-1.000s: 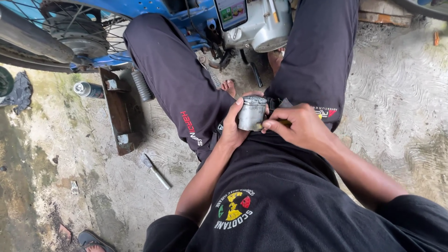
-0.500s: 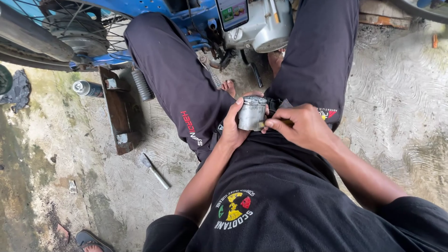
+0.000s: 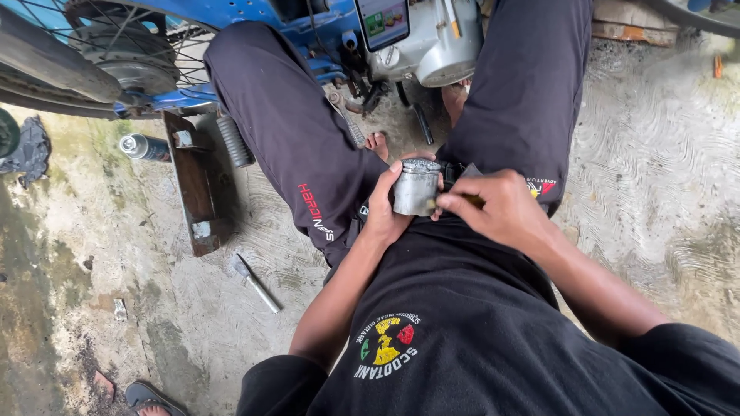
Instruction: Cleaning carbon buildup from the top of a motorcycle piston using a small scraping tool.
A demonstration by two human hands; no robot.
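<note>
Head cam looking down: left hand (image 3: 383, 209) fingers are wrapped around a dull grey metal piston (image 3: 415, 187), holding it upright over the lap. Right hand (image 3: 505, 209) fingers are pinched together on a small brownish tool (image 3: 465, 201), tip touching the piston's side. Further out on the concrete floor (image 3: 655, 154) there's a screwdriver (image 3: 257, 283), a rusty metal tray (image 3: 199, 185) and a blue motorbike (image 3: 254, 31).

I read this as a roadside repair spot: motorbike (image 3: 231, 31) on rough concrete floor (image 3: 655, 177), spray can (image 3: 142, 146), screwdriver (image 3: 258, 283).
</note>
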